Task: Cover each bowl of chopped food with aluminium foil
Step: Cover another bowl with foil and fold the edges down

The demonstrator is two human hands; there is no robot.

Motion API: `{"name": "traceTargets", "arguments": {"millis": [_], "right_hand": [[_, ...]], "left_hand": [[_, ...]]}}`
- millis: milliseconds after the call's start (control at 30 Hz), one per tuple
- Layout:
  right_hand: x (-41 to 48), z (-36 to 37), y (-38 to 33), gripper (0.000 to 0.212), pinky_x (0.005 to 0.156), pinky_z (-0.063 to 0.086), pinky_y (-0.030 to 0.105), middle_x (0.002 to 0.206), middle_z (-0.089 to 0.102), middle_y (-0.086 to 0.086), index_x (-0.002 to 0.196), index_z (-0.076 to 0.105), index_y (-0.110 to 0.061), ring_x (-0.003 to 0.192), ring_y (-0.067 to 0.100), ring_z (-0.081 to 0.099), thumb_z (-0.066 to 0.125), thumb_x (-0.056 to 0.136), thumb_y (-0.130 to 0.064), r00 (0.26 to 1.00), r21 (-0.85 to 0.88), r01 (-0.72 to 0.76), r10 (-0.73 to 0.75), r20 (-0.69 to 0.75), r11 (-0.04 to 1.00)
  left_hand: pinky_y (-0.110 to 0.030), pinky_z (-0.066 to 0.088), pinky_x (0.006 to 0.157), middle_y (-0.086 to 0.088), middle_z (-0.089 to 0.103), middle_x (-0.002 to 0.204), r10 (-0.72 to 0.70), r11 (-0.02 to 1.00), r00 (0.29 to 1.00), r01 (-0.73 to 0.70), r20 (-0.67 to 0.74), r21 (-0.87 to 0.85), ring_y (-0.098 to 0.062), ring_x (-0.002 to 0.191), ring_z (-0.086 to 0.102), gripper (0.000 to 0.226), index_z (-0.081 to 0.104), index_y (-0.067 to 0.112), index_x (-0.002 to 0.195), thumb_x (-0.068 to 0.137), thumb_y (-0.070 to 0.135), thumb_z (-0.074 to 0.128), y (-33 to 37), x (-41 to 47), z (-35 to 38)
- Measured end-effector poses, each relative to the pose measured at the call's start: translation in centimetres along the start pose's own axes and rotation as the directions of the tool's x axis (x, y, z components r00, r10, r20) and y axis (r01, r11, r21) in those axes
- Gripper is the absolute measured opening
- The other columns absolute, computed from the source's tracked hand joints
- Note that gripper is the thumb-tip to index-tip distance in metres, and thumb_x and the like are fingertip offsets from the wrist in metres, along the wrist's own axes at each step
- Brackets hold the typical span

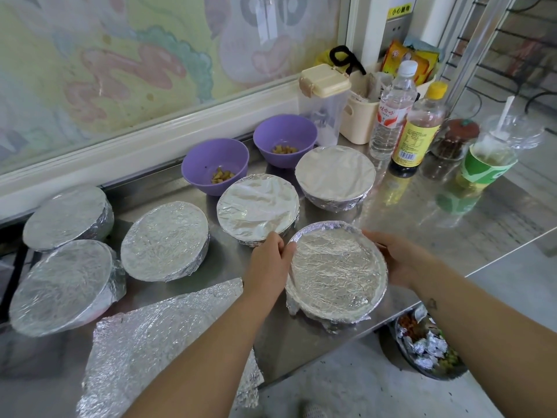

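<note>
A foil-covered bowl (336,274) stands near the front edge of the steel counter (452,218). My left hand (268,263) grips its left rim, fingers curled over the foil edge. My right hand (398,259) holds its right rim, pressing the foil down. Several other foil-covered bowls stand around: one behind it (257,208), one at the back right (334,176), others to the left (164,241). Two purple bowls (215,165) (284,143) with chopped food sit uncovered at the back. A loose crinkled foil sheet (156,342) lies at the front left, under my left forearm.
Bottles (390,113) (419,131), a clear lidded jug (325,104), a cream basket (361,116), a jar and a green-banded cup (485,161) stand at the back right. Below the counter edge a basin (428,345) holds scraps and crumpled foil.
</note>
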State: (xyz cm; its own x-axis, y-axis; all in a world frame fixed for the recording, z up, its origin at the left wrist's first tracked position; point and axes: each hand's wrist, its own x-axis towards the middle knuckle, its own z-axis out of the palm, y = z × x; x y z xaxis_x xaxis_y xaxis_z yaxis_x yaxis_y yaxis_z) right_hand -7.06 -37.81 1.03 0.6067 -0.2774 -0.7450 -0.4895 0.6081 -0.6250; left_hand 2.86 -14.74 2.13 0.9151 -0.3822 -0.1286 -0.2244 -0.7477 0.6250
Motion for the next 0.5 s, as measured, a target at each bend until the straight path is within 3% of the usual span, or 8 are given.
{"name": "traceTargets", "arguments": {"millis": [67, 100, 133, 200, 300, 367, 433, 500], "right_hand": [[0.0, 0.2, 0.5, 0.033, 0.080, 0.059, 0.043, 0.102, 0.076, 0.015, 0.112, 0.073, -0.004, 0.086, 0.031, 0.073, 0.077, 0.088, -0.026, 0.986, -0.058, 0.139, -0.144, -0.088, 0.989], [-0.3, 0.3, 0.7, 0.028, 0.075, 0.059, 0.038, 0.096, 0.077, 0.012, 0.108, 0.075, -0.008, 0.081, 0.027, 0.072, 0.078, 0.088, -0.027, 0.943, -0.192, 0.256, -0.288, -0.163, 0.947], [-0.7, 0.5, 0.9, 0.021, 0.070, 0.056, 0.032, 0.087, 0.077, 0.005, 0.103, 0.077, -0.014, 0.074, 0.021, 0.070, 0.077, 0.090, -0.030, 0.869, -0.388, 0.340, -0.444, -0.218, 0.857], [-1.8, 1.3, 1.3, 0.015, 0.062, 0.049, 0.023, 0.073, 0.072, -0.007, 0.101, 0.079, -0.021, 0.063, 0.009, 0.064, 0.072, 0.094, -0.032, 0.704, -0.674, 0.418, -0.686, -0.184, 0.609], [-2.2, 1.9, 2.1, 0.017, 0.062, 0.046, 0.017, 0.071, 0.069, -0.010, 0.102, 0.080, -0.016, 0.067, 0.004, 0.062, 0.067, 0.098, -0.025, 0.588, -0.802, 0.432, -0.803, -0.095, 0.411], [-1.7, 1.7, 2.5, 0.025, 0.065, 0.055, 0.031, 0.069, 0.071, 0.005, 0.090, 0.078, -0.007, 0.067, 0.022, 0.066, 0.063, 0.100, -0.024, 0.560, -0.851, 0.405, -0.826, -0.057, 0.333], [-1.3, 1.6, 2.6, 0.034, 0.061, 0.051, 0.033, 0.065, 0.067, 0.015, 0.082, 0.073, -0.001, 0.061, 0.029, 0.063, 0.059, 0.102, -0.024, 0.563, -0.877, 0.373, -0.825, -0.047, 0.304], [-1.2, 1.7, 2.7, 0.038, 0.053, 0.039, 0.029, 0.060, 0.062, 0.015, 0.072, 0.068, -0.001, 0.053, 0.022, 0.050, 0.058, 0.102, -0.021, 0.563, -0.876, 0.369, -0.824, -0.056, 0.311]], "left_hand": [[-0.032, 0.030, 0.053, 0.005, 0.050, 0.067, -0.005, 1.000, 1.000, 0.005, -0.010, 0.003, -0.014, 0.062, 0.046, 0.033, 0.041, 0.020, 0.081, 0.100, 0.045, 0.051, 0.1, -0.2, 0.0], [-0.031, 0.030, 0.052, 0.005, 0.050, 0.067, -0.004, 1.000, 1.000, 0.004, -0.015, 0.005, -0.014, 0.061, 0.046, 0.033, 0.041, 0.020, 0.081, 0.100, 0.045, 0.052, 0.2, -0.2, 0.0], [-0.030, 0.030, 0.052, 0.005, 0.050, 0.066, -0.003, 1.000, 1.000, 0.003, -0.021, 0.007, -0.013, 0.061, 0.046, 0.033, 0.041, 0.019, 0.081, 0.100, 0.045, 0.052, 0.2, -0.3, 0.0], [-0.030, 0.029, 0.051, 0.006, 0.051, 0.066, -0.004, 1.000, 0.999, 0.004, -0.033, 0.009, -0.012, 0.060, 0.047, 0.033, 0.042, 0.020, 0.081, 0.100, 0.045, 0.052, 0.3, -0.5, -0.1], [-0.031, 0.031, 0.052, 0.006, 0.051, 0.065, -0.016, 1.000, 0.999, 0.015, -0.039, -0.007, -0.013, 0.060, 0.047, 0.033, 0.041, 0.020, 0.080, 0.100, 0.044, 0.052, 0.4, -0.6, -0.1], [-0.033, 0.031, 0.053, 0.005, 0.051, 0.065, -0.013, 1.000, 0.999, 0.012, -0.045, -0.023, -0.015, 0.061, 0.048, 0.033, 0.040, 0.020, 0.080, 0.100, 0.043, 0.053, 0.4, -0.6, 0.0], [-0.035, 0.032, 0.056, 0.004, 0.051, 0.065, -0.010, 0.999, 0.999, 0.009, -0.049, -0.035, -0.019, 0.063, 0.049, 0.033, 0.040, 0.020, 0.079, 0.100, 0.042, 0.053, 0.4, -0.7, 0.1], [-0.036, 0.034, 0.056, 0.004, 0.051, 0.065, -0.017, 0.999, 0.999, 0.015, -0.051, -0.048, -0.019, 0.062, 0.049, 0.033, 0.040, 0.019, 0.079, 0.100, 0.042, 0.053, 0.4, -0.7, 0.2]]}}
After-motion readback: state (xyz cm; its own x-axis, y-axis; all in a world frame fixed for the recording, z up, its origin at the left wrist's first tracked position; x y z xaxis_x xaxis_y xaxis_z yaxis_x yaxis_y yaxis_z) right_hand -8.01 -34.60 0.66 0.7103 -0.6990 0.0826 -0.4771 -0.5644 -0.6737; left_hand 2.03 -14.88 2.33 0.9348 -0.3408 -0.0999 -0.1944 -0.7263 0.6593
